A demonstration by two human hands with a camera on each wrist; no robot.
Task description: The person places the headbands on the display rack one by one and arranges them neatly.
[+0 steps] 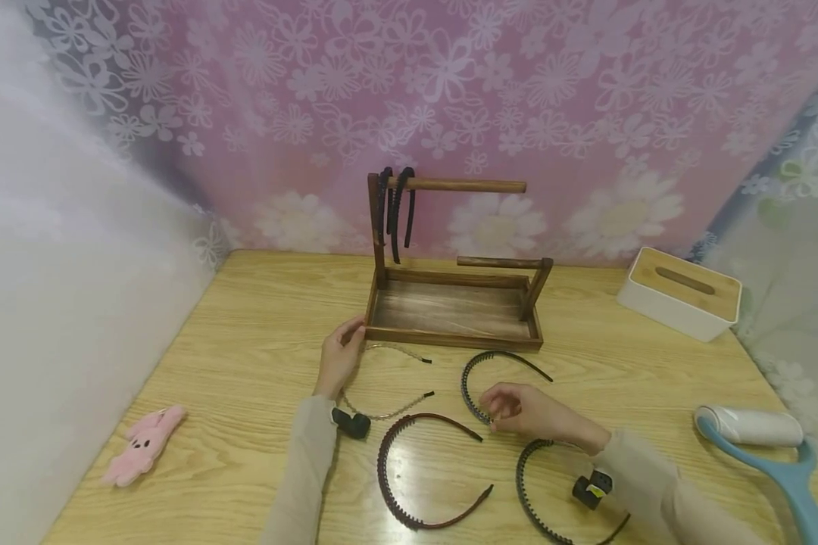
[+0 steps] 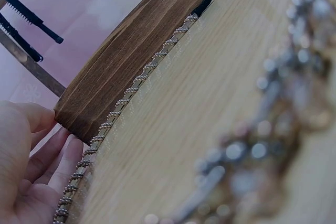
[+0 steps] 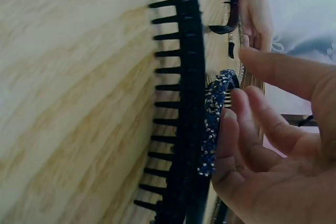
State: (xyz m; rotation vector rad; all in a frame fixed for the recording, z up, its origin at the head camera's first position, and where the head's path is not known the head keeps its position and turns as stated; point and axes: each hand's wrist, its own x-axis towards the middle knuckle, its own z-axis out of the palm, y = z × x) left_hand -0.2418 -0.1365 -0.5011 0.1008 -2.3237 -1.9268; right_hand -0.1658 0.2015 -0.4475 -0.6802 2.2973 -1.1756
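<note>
A brown wooden rack (image 1: 450, 340) with a tray base and two bars stands at the back. My left hand (image 1: 339, 356) holds the tray's front left corner. Close beside it lies a beaded headband (image 2: 131, 90). My right hand (image 1: 528, 412) is at a toothed headband with blue glitter (image 3: 212, 124), fingers bent with a gap between them; the headband lies on the table. Nearer me are a dark red toothed headband (image 1: 384, 462) and a black toothed headband (image 1: 521, 473), the latter partly under my right forearm. Dark headbands (image 1: 398, 212) hang on the upper bar's left end.
A white tissue box (image 1: 675, 309) with a wooden lid sits at the back right. Along the right edge lies a lint roller (image 1: 750, 425) with a blue handle. A pink plush toy (image 1: 146, 445) lies at the left. A flowered curtain (image 1: 450, 91) hangs behind the table.
</note>
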